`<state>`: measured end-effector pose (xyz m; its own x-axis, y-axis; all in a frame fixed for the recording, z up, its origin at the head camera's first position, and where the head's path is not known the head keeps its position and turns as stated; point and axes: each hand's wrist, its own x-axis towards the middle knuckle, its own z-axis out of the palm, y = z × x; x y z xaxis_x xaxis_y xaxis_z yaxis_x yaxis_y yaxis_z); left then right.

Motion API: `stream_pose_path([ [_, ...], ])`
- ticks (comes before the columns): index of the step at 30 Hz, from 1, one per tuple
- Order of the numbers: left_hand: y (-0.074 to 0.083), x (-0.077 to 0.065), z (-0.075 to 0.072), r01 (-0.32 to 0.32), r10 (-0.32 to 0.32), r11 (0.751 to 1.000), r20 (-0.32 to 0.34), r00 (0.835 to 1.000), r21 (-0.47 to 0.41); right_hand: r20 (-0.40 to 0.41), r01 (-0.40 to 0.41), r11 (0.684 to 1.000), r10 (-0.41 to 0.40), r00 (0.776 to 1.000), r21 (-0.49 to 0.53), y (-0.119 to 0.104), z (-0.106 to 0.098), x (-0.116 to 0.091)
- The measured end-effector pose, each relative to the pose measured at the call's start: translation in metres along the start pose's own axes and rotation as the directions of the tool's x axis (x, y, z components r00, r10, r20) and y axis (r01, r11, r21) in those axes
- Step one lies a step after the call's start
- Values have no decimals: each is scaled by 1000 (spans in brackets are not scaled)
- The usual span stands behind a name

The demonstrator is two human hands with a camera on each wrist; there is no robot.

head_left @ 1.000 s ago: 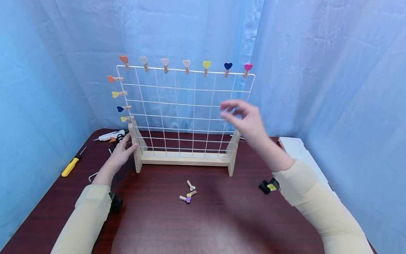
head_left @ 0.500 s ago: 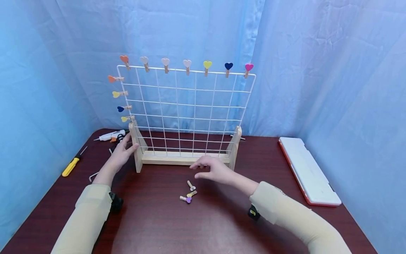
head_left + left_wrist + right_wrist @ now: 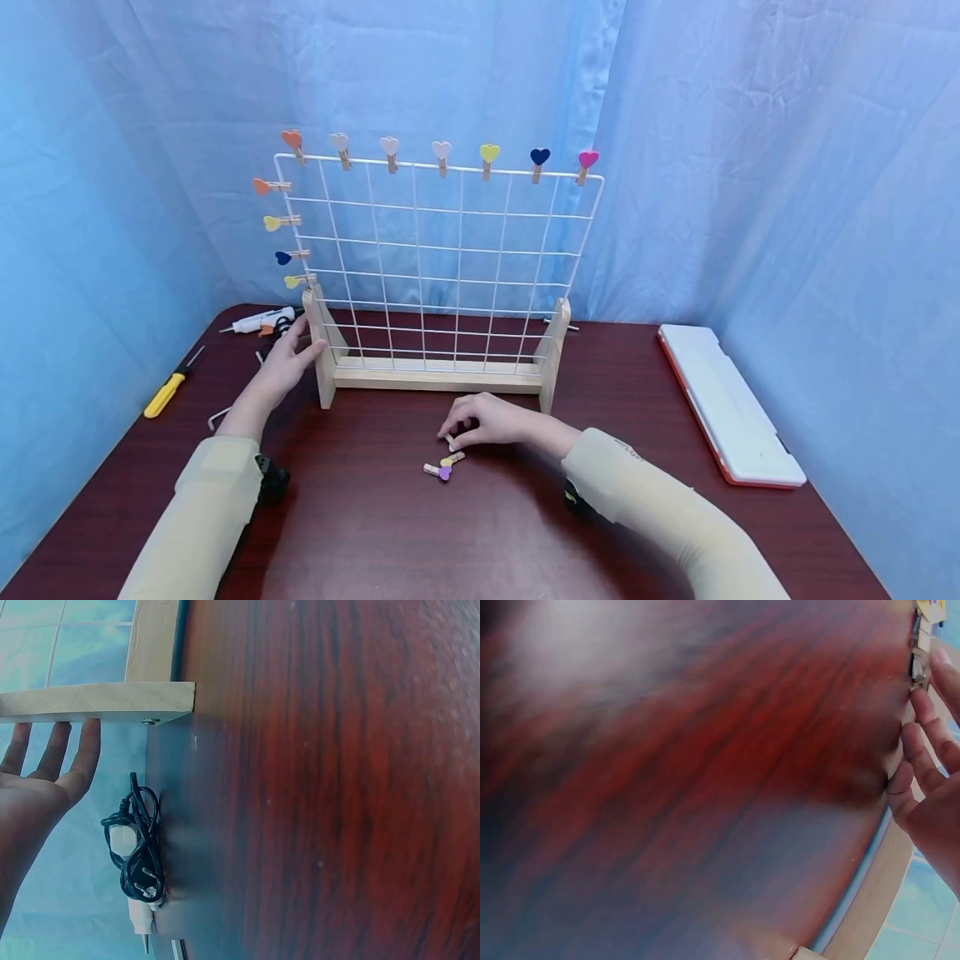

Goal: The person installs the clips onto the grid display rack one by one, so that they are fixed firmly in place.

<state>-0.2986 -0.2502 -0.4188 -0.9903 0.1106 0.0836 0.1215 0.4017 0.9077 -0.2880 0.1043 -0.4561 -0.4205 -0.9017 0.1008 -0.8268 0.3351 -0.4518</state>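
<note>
A white wire grid [image 3: 438, 247] stands upright in a wooden stand [image 3: 438, 381], with heart clothespins along its top and left edges. My left hand [image 3: 281, 367] rests against the stand's left post; in the left wrist view its straight fingers [image 3: 88, 746] touch the post's outer face. My right hand [image 3: 487, 419] is low over the table, thumb and index finger pinching a small clothespin with a white heart [image 3: 451, 442], partly hidden by the fingers. Just in front lie a clothespin with a yellow heart [image 3: 453, 459] and one with a purple heart [image 3: 444, 472].
A yellow screwdriver [image 3: 165, 395], a white glue gun [image 3: 262, 320] and a hex key [image 3: 218, 417] lie on the left. Its black cable [image 3: 142, 847] is bundled behind my left hand. A white and red flat case [image 3: 731, 404] lies on the right.
My right hand has come down from beside the grid's right side to the loose clothespins, and its fingers have closed around the white-heart one. The left hand stays at the post.
</note>
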Motion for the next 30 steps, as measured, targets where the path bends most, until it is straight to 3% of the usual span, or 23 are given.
stream_pose_path([
  [16,0,0,-1,-13,13,1000,9,1000,0,-118,-170,985,169,978,7,-6,-9,-3],
  [20,0,0,-1,-9,9,1000,12,1000,4,-145,-136,989,142,979,51,-14,-23,-10],
  [25,0,0,-1,-5,5,1000,4,1000,12,-166,-66,997,71,984,37,-27,-47,-19],
  [30,-1,0,0,-9,9,1000,4,1000,3,-206,-70,997,75,976,28,-41,-74,-26],
])
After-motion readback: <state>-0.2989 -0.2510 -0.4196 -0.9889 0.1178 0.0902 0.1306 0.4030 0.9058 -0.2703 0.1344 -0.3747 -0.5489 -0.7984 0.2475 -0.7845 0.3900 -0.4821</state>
